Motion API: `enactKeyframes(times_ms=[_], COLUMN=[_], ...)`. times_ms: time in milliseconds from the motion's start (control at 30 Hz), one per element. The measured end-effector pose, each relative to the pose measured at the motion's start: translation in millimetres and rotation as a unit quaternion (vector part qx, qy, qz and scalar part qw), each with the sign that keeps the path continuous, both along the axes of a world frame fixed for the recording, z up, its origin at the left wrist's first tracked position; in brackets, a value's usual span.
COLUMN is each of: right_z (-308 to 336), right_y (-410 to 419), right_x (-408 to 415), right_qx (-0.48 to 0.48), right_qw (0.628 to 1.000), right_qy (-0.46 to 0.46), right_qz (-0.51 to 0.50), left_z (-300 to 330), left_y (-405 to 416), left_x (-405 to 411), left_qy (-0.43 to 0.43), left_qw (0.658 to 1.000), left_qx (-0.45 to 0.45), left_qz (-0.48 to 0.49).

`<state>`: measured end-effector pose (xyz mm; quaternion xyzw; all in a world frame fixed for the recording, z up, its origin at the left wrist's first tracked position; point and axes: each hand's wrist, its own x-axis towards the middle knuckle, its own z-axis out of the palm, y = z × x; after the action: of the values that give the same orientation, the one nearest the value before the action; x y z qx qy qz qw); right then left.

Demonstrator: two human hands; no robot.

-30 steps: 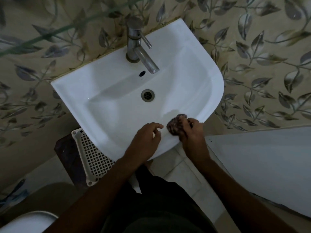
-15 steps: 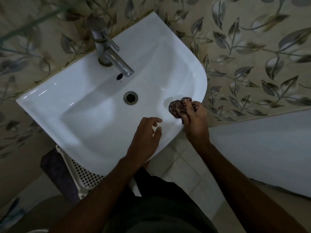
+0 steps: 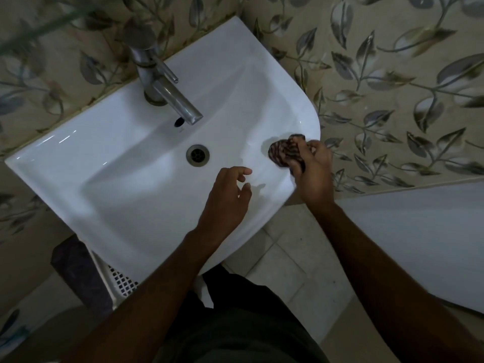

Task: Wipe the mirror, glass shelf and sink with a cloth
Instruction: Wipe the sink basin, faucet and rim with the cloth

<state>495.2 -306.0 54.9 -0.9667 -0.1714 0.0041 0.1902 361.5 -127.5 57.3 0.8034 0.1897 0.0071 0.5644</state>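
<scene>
A white wall-hung sink (image 3: pixel 110 179) fills the middle of the head view, with a round drain (image 3: pixel 197 155) in its bowl. My right hand (image 3: pixel 313 174) grips a bunched dark patterned cloth (image 3: pixel 284 151) and presses it on the sink's right rim. Over the bowl's front right part hovers my left hand (image 3: pixel 226 200), fingers loosely curled and holding nothing. A blurred green edge of the glass shelf (image 3: pixel 39 28) crosses the top left. No mirror shows.
A chrome tap (image 3: pixel 162 82) stands at the back of the sink. Leaf-patterned tiles (image 3: pixel 392 100) cover the wall. A white perforated basket (image 3: pixel 115 281) sits under the sink's left side beside a dark block (image 3: pixel 81 273). A white panel (image 3: pixel 419 237) lies at the right.
My right hand has slid the cloth along the rim from the front toward the right side. The view has shifted, so the sink sits lower and further left.
</scene>
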Motion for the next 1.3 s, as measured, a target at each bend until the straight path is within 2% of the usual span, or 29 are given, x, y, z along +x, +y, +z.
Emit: enactKeyframes(times_ms=[233,367,500,533,633,700,833,1000,1100,1133,1200,1300], right_z=[4,-1,-21,-23,-24,-29,-58,-87,-86,-85,-80,-68], right_y=[31,52,72,78,96,111,161,210,218,217,210,197], right_x=[88,84,59,64,84,86,28,-84,-92,-84,-63,-18], right_qx=[-0.170,-0.256,-0.250,-0.248,-0.224,-0.195,-0.138,0.015,-0.006,-0.003,0.022,0.120], right_qw=[0.976,0.941,0.937,0.937,0.952,0.968,0.974,0.969,0.944,0.940,0.959,0.983], right_qy=[-0.096,-0.132,0.006,0.010,0.001,0.019,0.165,0.220,0.202,0.200,0.181,0.140], right_qz=[0.101,0.177,0.242,0.246,0.210,0.158,0.065,0.112,0.262,0.276,0.216,0.012], left_z=[6,-1,-6,-7,-11,-15,-18,-12,-6,-4,1,5], left_y=[20,31,38,41,55,67,90,108,115,117,120,123], left_x=[7,-2,-13,-18,-36,-48,-63,-61,-63,-66,-74,-85], left_qy=[-0.007,0.024,0.038,0.039,0.036,0.039,0.062,0.064,0.047,0.043,0.038,0.029], left_qw=[1.000,0.999,0.998,0.998,0.998,0.996,0.988,0.986,0.983,0.982,0.982,0.980], left_qx=[-0.004,-0.010,-0.011,-0.008,0.013,0.063,0.139,0.130,0.129,0.125,0.122,0.122], left_qz=[0.011,0.028,0.038,0.040,0.047,0.039,0.032,0.084,0.125,0.131,0.138,0.153])
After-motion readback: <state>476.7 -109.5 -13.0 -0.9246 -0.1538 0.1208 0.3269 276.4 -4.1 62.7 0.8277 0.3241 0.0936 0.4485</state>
